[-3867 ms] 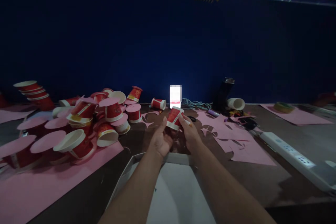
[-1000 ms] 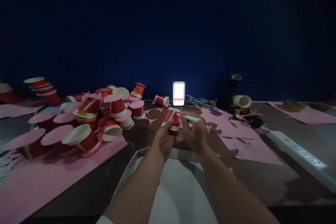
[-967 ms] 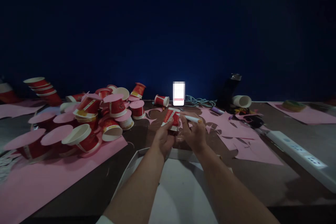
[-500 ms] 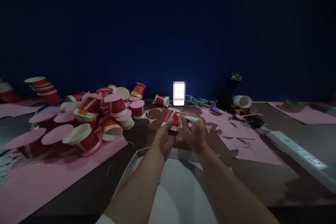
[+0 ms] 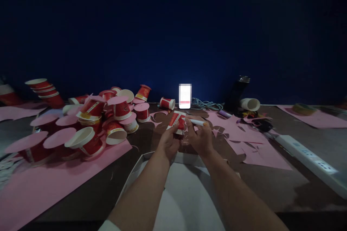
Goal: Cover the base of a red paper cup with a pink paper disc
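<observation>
My left hand [image 5: 168, 145] grips a small red and white paper cup [image 5: 177, 121], held upside down and tilted above the dark table [image 5: 151, 140]. My right hand [image 5: 201, 139] holds a white pen with an orange end [image 5: 195, 122], its tip against the cup's side. Both hands hover over the far edge of a white open box [image 5: 179, 191] near me.
A heap of red paper cups [image 5: 89, 122], many capped with pink paper discs, lies at left on a pink sheet [image 5: 54, 180]. Cut pink paper [image 5: 244, 144] lies at right. A lit phone [image 5: 185, 96], a dark bottle [image 5: 237, 94], a tape roll [image 5: 300, 108] and a white power strip [image 5: 306, 158] stand farther off.
Since 3.9 s ago the cup has turned in my left hand and the pen now lies across it. In the last second almost nothing has moved.
</observation>
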Tool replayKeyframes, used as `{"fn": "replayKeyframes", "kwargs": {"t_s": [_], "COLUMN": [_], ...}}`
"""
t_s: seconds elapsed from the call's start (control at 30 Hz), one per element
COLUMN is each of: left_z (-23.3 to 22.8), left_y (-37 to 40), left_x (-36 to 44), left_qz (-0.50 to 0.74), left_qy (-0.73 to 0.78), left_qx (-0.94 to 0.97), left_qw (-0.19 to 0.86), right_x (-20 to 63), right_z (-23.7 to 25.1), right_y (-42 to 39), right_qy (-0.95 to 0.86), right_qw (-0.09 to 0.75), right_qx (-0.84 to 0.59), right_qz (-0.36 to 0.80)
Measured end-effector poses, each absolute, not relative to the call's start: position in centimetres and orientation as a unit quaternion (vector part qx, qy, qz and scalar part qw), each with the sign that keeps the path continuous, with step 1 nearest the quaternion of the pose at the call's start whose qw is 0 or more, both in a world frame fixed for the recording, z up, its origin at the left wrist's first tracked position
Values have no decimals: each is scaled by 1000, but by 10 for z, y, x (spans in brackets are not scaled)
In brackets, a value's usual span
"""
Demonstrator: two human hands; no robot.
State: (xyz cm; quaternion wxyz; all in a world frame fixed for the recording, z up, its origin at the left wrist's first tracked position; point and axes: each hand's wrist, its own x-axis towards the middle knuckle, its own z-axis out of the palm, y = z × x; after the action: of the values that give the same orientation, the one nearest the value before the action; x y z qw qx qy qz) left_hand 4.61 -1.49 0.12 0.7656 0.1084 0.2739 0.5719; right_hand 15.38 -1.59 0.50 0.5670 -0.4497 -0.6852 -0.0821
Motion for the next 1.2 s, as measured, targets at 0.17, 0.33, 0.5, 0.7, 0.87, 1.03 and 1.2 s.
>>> {"fn": "replayKeyframes", "kwargs": {"t_s": [0.17, 0.33, 0.5, 0.7, 0.87, 1.03, 1.2], "left_z": [-2, -5, -1, 1, -3, -3, -2], "left_y": [-13, -11, -13, -14, -13, -12, -13], "left_x": [45, 45, 45, 45, 44, 44, 46], "left_qz": [569, 576, 565, 562, 563, 560, 584], "left_qy": [276, 278, 285, 289, 266, 271, 253], "left_qx": [111, 111, 109, 111, 113, 109, 112], "left_qw": [767, 761, 767, 767, 774, 776, 763], "right_x": [153, 154, 153, 153, 154, 153, 153], "right_z": [3, 3, 5, 3, 2, 3, 6], "right_y": [-15, -15, -16, -15, -15, -16, -19], "right_qy": [-688, -687, -688, -688, -690, -691, -662], "right_qw": [564, 565, 561, 558, 552, 547, 592], "right_qx": [-449, -449, -454, -454, -459, -463, -459], "right_qz": [-84, -83, -73, -96, -91, -94, -32]}}
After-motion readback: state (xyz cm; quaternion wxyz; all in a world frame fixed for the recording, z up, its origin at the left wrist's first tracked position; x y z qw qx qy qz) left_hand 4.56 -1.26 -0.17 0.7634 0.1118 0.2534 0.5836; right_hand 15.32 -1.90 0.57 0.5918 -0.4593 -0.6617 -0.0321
